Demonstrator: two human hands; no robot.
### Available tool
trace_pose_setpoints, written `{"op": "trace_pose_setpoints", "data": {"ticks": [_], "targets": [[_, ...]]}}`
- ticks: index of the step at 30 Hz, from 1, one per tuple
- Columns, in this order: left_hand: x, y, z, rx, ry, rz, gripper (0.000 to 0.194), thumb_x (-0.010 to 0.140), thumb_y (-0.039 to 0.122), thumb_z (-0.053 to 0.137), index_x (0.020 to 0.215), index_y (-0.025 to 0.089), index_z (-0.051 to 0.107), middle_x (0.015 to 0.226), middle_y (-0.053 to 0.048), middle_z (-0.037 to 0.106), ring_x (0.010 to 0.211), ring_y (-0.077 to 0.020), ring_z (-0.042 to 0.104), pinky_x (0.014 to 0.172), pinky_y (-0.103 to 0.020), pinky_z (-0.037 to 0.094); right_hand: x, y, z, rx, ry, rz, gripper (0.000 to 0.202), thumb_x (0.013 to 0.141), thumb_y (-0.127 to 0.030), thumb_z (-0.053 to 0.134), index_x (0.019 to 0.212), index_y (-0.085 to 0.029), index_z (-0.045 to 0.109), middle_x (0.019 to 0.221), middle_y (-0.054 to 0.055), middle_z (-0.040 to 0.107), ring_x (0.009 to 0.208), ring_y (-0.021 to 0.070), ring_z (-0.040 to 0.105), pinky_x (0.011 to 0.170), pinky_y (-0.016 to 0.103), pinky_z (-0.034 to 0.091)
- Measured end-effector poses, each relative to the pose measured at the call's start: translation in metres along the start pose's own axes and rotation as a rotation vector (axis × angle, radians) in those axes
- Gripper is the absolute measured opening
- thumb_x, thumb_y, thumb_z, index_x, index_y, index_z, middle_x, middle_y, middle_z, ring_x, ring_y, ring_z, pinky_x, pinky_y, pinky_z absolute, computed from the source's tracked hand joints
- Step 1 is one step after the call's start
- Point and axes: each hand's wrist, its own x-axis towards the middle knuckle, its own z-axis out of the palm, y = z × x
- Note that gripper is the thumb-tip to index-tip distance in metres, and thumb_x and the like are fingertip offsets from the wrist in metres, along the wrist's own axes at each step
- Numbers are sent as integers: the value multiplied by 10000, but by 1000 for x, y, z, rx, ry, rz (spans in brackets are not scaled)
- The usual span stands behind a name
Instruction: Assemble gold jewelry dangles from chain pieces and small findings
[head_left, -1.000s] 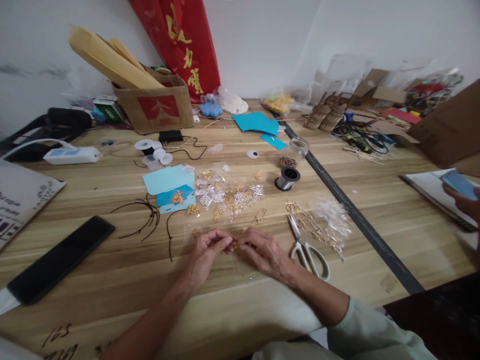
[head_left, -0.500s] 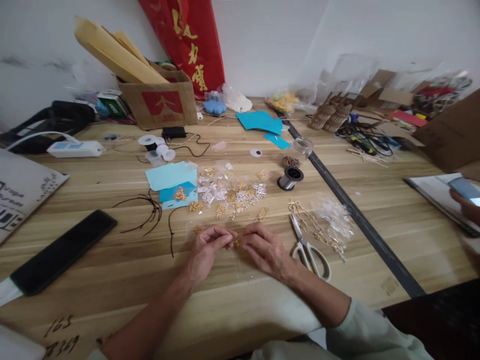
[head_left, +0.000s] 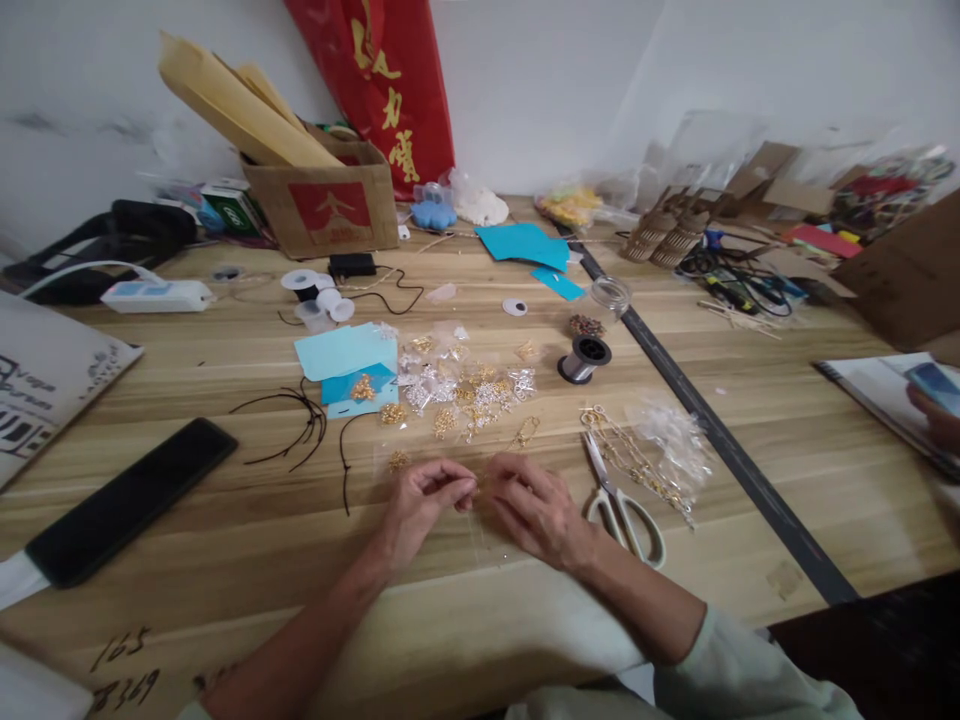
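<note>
- Pale wall (head_left: 540, 90) behind, wood-grain counter (head_left: 787, 390) below, cluttered along the back; dark strip (head_left: 694, 405) runs slantwise across its right part.
- Left hand (head_left: 424, 505): low over the counter near centre, grip narrow, thumb and forefinger pinched on a tiny gold-coloured piece (head_left: 480, 482); exact type too small to tell.
- Right hand (head_left: 540, 510): just beside it, fingers curled toward the same piece; cannot tell whether its grip holds anything.
- Gold-coloured piece sits between the two hands, at left fingertips.
- Small gold heap (head_left: 398, 460) just beyond left hand; gold loop (head_left: 527, 432) beyond right hand.
- Further up: gold and silver findings (head_left: 442, 385), partly on clear plastic; light blue sheets (head_left: 345, 350) and black cords (head_left: 300, 425) to their left.
- Scissors (head_left: 607, 490) right of right hand, blades pointing away; gold chain (head_left: 634, 460) and crumpled clear bags (head_left: 675, 440) beside them.
- Wire spool (head_left: 583, 360) upright, bead pile (head_left: 586, 326) behind it.
- Black phone (head_left: 131, 500) lies far left.
- Another person's hand (head_left: 934, 415) at right edge, holding a phone.
</note>
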Motion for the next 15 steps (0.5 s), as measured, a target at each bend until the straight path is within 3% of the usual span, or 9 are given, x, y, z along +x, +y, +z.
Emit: {"op": "trace_pose_setpoints", "data": {"ticks": [5, 15], "targets": [[0, -4, -1, 196, 0, 110, 66, 679, 204, 682, 650, 147, 664, 581, -5, 617, 562, -121, 538, 553, -220, 428, 0, 1, 2, 22, -89, -41, 164, 923, -132, 418, 1014, -135, 555, 1118, 137, 578, 960, 173, 590, 720, 261, 527], [1, -7, -3, 326, 4, 176, 51, 702, 185, 662, 659, 158, 665, 610, -11, 618, 584, -132, 539, 551, -218, 422, -2, 6, 7, 55, -181, 16, 159, 922, -124, 414, 1026, -145, 533, 955, 93, 607, 827, 159, 576, 648, 253, 504]]}}
